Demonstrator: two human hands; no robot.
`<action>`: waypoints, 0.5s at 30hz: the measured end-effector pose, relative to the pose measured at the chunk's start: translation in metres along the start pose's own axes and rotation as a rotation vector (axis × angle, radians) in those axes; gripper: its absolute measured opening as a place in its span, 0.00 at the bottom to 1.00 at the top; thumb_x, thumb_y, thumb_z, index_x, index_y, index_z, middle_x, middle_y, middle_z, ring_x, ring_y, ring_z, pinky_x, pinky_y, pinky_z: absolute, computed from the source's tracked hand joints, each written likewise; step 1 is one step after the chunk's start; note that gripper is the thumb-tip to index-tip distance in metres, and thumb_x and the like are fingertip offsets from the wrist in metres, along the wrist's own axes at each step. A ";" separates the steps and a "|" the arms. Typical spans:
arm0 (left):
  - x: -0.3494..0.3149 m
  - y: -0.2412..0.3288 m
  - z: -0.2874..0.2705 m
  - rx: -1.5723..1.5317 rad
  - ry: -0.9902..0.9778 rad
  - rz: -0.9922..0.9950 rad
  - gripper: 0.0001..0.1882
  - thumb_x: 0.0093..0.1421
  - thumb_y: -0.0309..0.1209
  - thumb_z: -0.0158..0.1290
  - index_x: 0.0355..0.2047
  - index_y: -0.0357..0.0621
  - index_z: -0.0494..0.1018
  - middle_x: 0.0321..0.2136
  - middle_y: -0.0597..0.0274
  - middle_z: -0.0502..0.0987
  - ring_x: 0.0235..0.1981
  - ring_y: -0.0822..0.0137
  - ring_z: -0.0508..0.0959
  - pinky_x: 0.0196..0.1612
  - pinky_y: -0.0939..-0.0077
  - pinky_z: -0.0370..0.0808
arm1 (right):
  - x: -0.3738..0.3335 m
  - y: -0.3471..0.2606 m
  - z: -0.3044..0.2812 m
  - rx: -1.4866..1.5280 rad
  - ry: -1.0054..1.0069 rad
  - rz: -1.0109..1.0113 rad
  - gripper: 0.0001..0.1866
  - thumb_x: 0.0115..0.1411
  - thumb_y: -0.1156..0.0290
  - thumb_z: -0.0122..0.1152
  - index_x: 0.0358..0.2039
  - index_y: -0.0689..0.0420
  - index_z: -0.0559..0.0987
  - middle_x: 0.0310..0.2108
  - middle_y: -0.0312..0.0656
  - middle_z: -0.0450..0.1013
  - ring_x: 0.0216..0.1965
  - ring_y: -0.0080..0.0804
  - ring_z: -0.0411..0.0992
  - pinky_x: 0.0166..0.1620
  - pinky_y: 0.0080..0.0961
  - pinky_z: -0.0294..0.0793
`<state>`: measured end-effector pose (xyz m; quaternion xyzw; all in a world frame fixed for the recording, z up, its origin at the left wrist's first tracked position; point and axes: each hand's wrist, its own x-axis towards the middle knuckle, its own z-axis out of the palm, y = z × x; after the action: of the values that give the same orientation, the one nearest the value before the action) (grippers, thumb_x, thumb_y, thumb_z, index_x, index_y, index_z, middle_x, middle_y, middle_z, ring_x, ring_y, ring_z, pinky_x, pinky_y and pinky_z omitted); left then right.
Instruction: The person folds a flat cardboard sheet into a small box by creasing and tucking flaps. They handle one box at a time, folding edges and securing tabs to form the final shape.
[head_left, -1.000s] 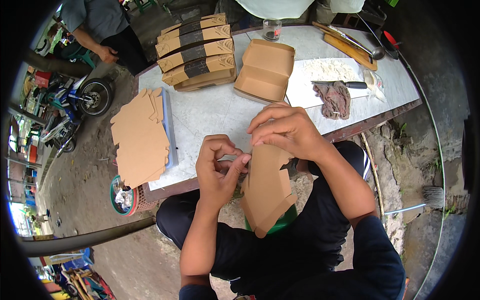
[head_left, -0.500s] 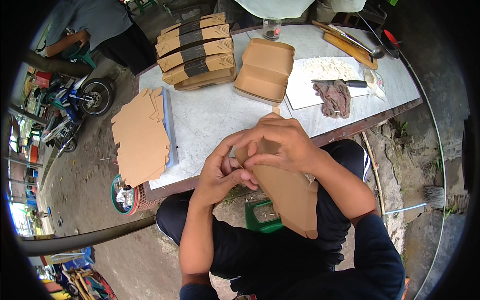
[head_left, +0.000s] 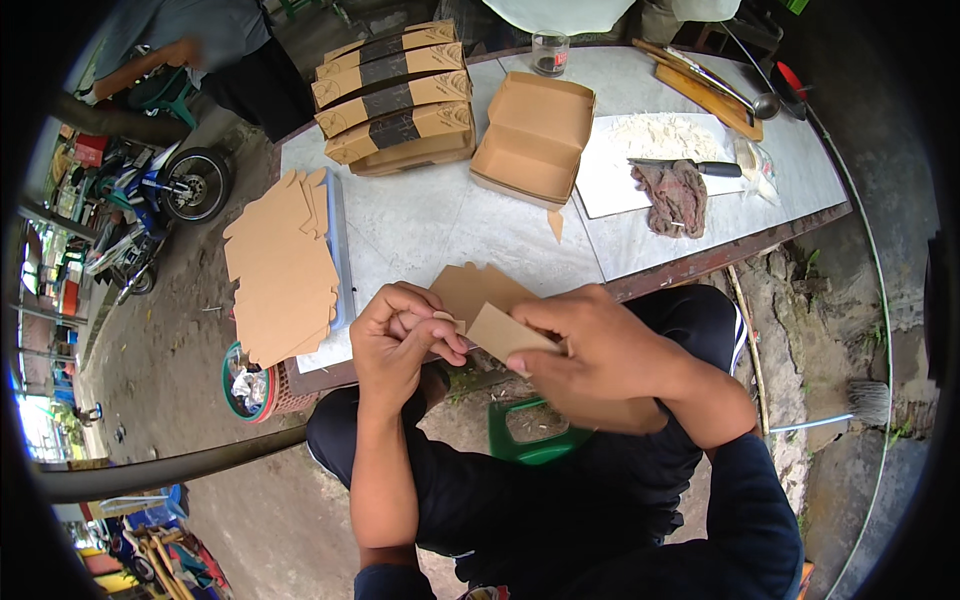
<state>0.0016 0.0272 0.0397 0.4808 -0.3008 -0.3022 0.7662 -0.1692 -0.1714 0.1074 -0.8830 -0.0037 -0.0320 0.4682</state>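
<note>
A brown cardboard box blank [head_left: 480, 288] is held over my lap at the table's front edge, partly folded, with one panel [head_left: 503, 334] standing up toward me. My right hand [head_left: 605, 350] grips it, thumb on the near face and fingers behind; its lower end is smeared by motion. My left hand [head_left: 400, 335] is closed beside it, thumb and fingers pinching a small cardboard tab [head_left: 455, 322]. Whether that tab is joined to the blank, I cannot tell. A stack of flat cardboard blanks [head_left: 280, 270] lies on a blue container at the left. An open folded box [head_left: 530, 135] stands beyond my hands.
Folded boxes with black bands [head_left: 395, 95] are stacked at the back. Rightward are a white board [head_left: 610, 195] with pale shreds, a knife [head_left: 700, 168], a rag [head_left: 672, 200] and a ladle [head_left: 765, 105]. A glass [head_left: 550, 52] stands behind. A person [head_left: 190, 50] is at the far left.
The blank has turned and its panel now folds up toward me. My hands have moved apart, the left slightly leftward, the right gripping lower along the cardboard.
</note>
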 end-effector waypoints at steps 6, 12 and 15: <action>0.003 0.025 -0.007 0.663 -0.161 0.336 0.06 0.57 0.15 0.67 0.32 0.37 0.82 0.32 0.54 0.85 0.30 0.67 0.78 0.35 0.76 0.78 | 0.002 0.007 -0.019 0.099 0.092 -0.042 0.09 0.66 0.69 0.68 0.41 0.61 0.85 0.32 0.53 0.81 0.32 0.51 0.81 0.38 0.40 0.78; 0.012 0.032 0.013 0.584 -0.064 0.591 0.09 0.50 0.26 0.75 0.30 0.43 0.85 0.28 0.62 0.85 0.33 0.67 0.81 0.66 0.48 0.68 | 0.020 -0.021 -0.042 -0.122 0.105 -0.211 0.07 0.62 0.74 0.69 0.41 0.60 0.86 0.35 0.50 0.83 0.37 0.53 0.82 0.40 0.41 0.79; 0.011 0.033 0.015 0.542 -0.112 0.565 0.09 0.51 0.28 0.75 0.30 0.44 0.85 0.28 0.62 0.85 0.34 0.65 0.84 0.75 0.38 0.58 | 0.027 -0.034 -0.048 -0.259 0.073 -0.225 0.08 0.60 0.75 0.70 0.41 0.59 0.86 0.36 0.50 0.83 0.38 0.53 0.82 0.41 0.41 0.80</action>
<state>0.0030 0.0217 0.0773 0.5467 -0.5315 -0.0145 0.6468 -0.1463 -0.1925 0.1644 -0.9282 -0.0815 -0.1167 0.3439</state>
